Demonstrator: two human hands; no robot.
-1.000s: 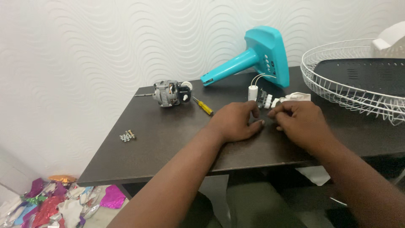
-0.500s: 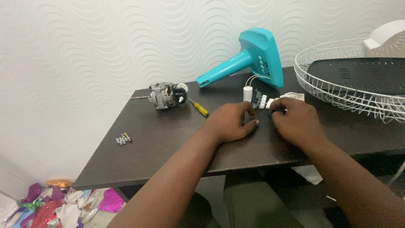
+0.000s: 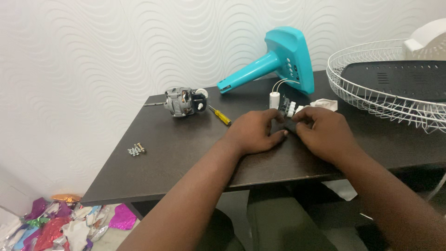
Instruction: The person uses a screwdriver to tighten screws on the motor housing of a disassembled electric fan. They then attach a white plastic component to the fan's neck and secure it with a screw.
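Observation:
My left hand (image 3: 254,132) and my right hand (image 3: 325,132) rest close together on the dark table (image 3: 176,158), fingertips meeting over a small dark part that they mostly hide. Just behind the fingers sits a switch block with white buttons (image 3: 290,108) and a small white cylinder (image 3: 274,100) with thin white wires running to the teal fan stand (image 3: 278,62), which lies on its side. Whether either hand grips the hidden part is not clear.
A grey fan motor (image 3: 180,101) with its shaft lies at the table's back left, a yellow-handled screwdriver (image 3: 220,115) beside it. Several screws (image 3: 135,149) lie near the left edge. A white wire fan guard (image 3: 385,95) over a dark panel occupies the right. Shiny wrappers (image 3: 60,223) litter the floor.
The view has shifted slightly; both hands stay together at the same spot by the switch block, with only small finger movements.

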